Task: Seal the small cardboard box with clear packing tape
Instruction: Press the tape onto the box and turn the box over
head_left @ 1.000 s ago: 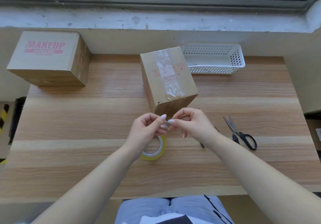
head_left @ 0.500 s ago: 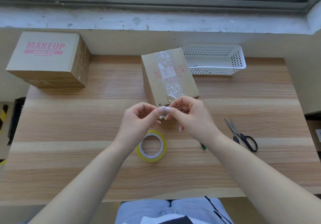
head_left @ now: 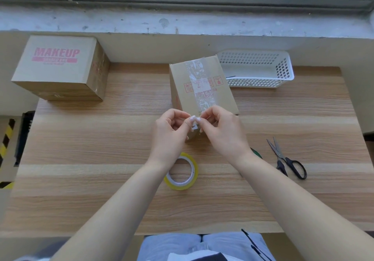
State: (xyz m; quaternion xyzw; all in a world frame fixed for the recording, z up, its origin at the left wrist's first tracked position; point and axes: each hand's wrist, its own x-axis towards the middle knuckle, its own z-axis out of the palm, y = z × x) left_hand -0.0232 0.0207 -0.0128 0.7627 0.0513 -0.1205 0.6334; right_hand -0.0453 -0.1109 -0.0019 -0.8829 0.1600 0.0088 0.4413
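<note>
The small cardboard box [head_left: 218, 90] stands in the middle of the wooden table, with a strip of clear tape [head_left: 201, 87] running down its top face. My left hand [head_left: 170, 133] and my right hand [head_left: 224, 131] meet at the box's near top edge. Their fingertips pinch a small piece of clear tape [head_left: 194, 123] that hangs over the box's front. The roll of clear tape [head_left: 182, 171] with its yellow rim lies flat on the table just below my left wrist.
Black-handled scissors [head_left: 287, 159] lie at the right, and a green object [head_left: 256, 153] peeks out behind my right wrist. A white plastic basket [head_left: 261, 69] stands behind the box. A bigger "MAKEUP" carton [head_left: 60, 68] sits at the table's [head_left: 101, 139] back left corner.
Both hands have risen away from me with the tape piece, from in front of the box to its near top edge. The tape roll now lies uncovered.
</note>
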